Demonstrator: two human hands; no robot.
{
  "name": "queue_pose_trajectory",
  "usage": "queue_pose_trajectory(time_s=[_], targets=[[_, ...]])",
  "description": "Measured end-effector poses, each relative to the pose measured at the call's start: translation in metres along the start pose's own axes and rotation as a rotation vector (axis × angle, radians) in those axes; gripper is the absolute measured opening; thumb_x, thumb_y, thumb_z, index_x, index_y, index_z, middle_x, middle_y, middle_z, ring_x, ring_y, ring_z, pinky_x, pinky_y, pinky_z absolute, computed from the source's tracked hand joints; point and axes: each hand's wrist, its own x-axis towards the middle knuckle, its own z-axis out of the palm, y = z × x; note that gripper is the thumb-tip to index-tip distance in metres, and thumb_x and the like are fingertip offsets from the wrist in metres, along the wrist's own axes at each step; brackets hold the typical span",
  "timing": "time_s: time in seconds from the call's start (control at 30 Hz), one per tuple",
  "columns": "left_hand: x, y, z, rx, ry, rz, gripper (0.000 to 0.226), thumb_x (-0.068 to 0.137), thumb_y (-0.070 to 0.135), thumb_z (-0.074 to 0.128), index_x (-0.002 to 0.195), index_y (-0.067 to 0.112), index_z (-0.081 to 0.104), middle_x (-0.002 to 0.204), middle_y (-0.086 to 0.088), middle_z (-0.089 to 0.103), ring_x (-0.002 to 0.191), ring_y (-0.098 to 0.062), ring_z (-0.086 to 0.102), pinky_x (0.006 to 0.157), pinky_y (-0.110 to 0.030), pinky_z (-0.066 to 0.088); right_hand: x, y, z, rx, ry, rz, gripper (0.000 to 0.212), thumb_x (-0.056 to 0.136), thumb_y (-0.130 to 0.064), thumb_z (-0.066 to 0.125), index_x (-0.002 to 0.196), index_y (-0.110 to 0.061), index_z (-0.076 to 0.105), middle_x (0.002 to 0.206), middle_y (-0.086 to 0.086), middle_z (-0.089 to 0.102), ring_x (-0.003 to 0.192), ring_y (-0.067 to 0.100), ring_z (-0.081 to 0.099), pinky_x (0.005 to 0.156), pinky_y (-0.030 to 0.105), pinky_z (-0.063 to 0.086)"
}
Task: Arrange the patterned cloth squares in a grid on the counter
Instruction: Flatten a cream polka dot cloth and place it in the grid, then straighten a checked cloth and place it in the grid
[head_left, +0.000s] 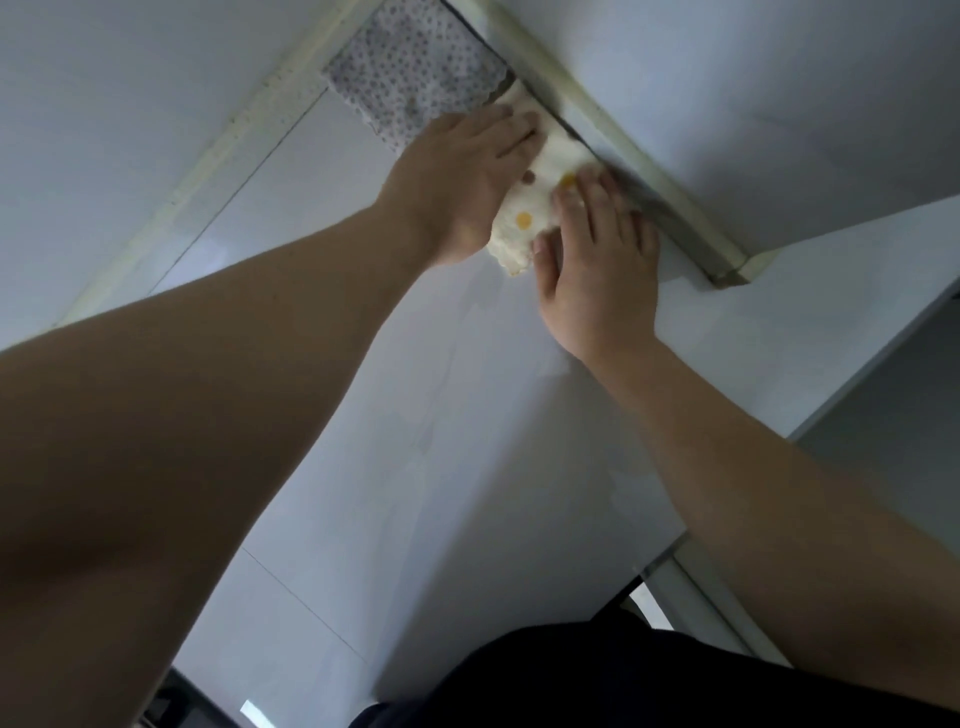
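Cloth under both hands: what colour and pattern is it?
The cloth is cream with yellow and brown dots; head view.

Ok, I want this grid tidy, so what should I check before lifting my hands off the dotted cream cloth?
1. Grey speckled cloth square flat in the corner of the white counter: ok.
2. Cream cloth square with yellow and brown dots beside it: ok.
3. Left hand and right hand pressing flat on it: ok.
4. Cream cloth wrinkle-free: cannot tell, hands cover it.
5. Gap or overlap between cloths: cannot tell.
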Motion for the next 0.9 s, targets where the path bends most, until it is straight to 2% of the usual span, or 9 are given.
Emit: queue_pose_trajectory(time_s=[0.1, 0.23, 0.33, 0.43, 0.57, 0.63, 0.77, 0.9], targets=[[0.002, 0.004, 0.004, -0.033, -0.101, -0.058, 0.067, 0.101, 0.016, 0.040, 0.162, 0.017, 0.012, 0.170, 0.000, 0.009, 0.156, -0.021, 0.011, 0.124, -0.041, 0.019, -0.002, 0.001, -0.001, 0.042, -0.008, -0.011, 0.040, 0.100, -0.036, 0.051, 0.132, -0.013, 0.061, 0.149, 0.012, 0.053, 0.139, 0.030, 0.049, 0.104, 0.046, 0.040], [-0.001, 0.021, -0.012, -0.133, -0.160, -0.158, 0.072, 0.099, 0.008, 0.044, 0.162, 0.018, 0.011, 0.170, 0.001, 0.005, 0.156, -0.018, 0.007, 0.126, -0.039, 0.017, 0.000, -0.001, -0.005, 0.079, -0.052, -0.005, 0.037, 0.096, -0.035, 0.052, 0.125, -0.013, 0.063, 0.147, 0.012, 0.054, 0.138, 0.031, 0.049, 0.104, 0.047, 0.042], [-0.027, 0.029, -0.024, -0.209, -0.078, -0.232, 0.070, 0.096, 0.001, 0.045, 0.160, 0.019, 0.024, 0.168, 0.002, 0.020, 0.153, -0.021, 0.021, 0.123, -0.038, 0.024, 0.001, -0.003, -0.015, 0.089, -0.073, 0.007, 0.030, 0.091, -0.032, 0.054, 0.112, -0.013, 0.064, 0.137, 0.011, 0.059, 0.128, 0.032, 0.055, 0.100, 0.046, 0.043], [-0.073, 0.038, -0.025, -0.270, 0.019, -0.361, 0.060, 0.094, -0.001, 0.041, 0.150, 0.021, 0.046, 0.154, 0.003, 0.043, 0.141, -0.024, 0.040, 0.115, -0.040, 0.037, -0.009, -0.013, -0.031, 0.127, -0.075, 0.025, 0.019, 0.084, -0.023, 0.051, 0.097, -0.015, 0.063, 0.113, 0.007, 0.065, 0.111, 0.032, 0.060, 0.087, 0.043, 0.044], [-0.148, 0.059, -0.007, -0.381, 0.093, -0.563, 0.047, 0.096, 0.005, 0.042, 0.135, 0.024, 0.060, 0.140, 0.002, 0.057, 0.131, -0.021, 0.050, 0.109, -0.037, 0.042, -0.043, -0.044, -0.046, 0.321, -0.102, 0.020, 0.022, 0.083, -0.017, 0.043, 0.086, -0.012, 0.065, 0.092, 0.010, 0.063, 0.084, 0.036, 0.058, 0.068, 0.037, 0.034], [-0.189, 0.074, 0.005, -0.460, 0.120, -0.663, 0.041, 0.096, 0.008, 0.045, 0.127, 0.024, 0.066, 0.131, 0.003, 0.062, 0.124, -0.020, 0.055, 0.104, -0.034, 0.045, -0.069, -0.059, -0.053, 0.416, -0.157, -0.036, 0.024, 0.085, -0.016, 0.041, 0.086, -0.011, 0.065, 0.090, 0.010, 0.063, 0.082, 0.035, 0.057, 0.067, 0.037, 0.033], [-0.267, 0.113, 0.021, -0.616, 0.197, -0.877, 0.031, 0.096, 0.009, 0.050, 0.114, 0.022, 0.073, 0.117, 0.004, 0.069, 0.112, -0.019, 0.062, 0.096, -0.032, 0.049, -0.119, -0.089, -0.070, 0.549, -0.289, -0.142, 0.026, 0.091, -0.017, 0.039, 0.086, -0.011, 0.064, 0.089, 0.008, 0.064, 0.081, 0.031, 0.057, 0.070, 0.045, 0.045], [-0.339, 0.147, 0.033, -0.701, 0.239, -1.039, 0.027, 0.098, 0.010, 0.052, 0.110, 0.022, 0.074, 0.112, 0.007, 0.070, 0.103, -0.014, 0.063, 0.090, -0.026, 0.048, -0.168, -0.121, -0.086, 0.629, -0.444, -0.263, 0.032, 0.091, -0.022, 0.035, 0.087, -0.012, 0.064, 0.087, 0.004, 0.063, 0.081, 0.027, 0.057, 0.075, 0.048, 0.048]])
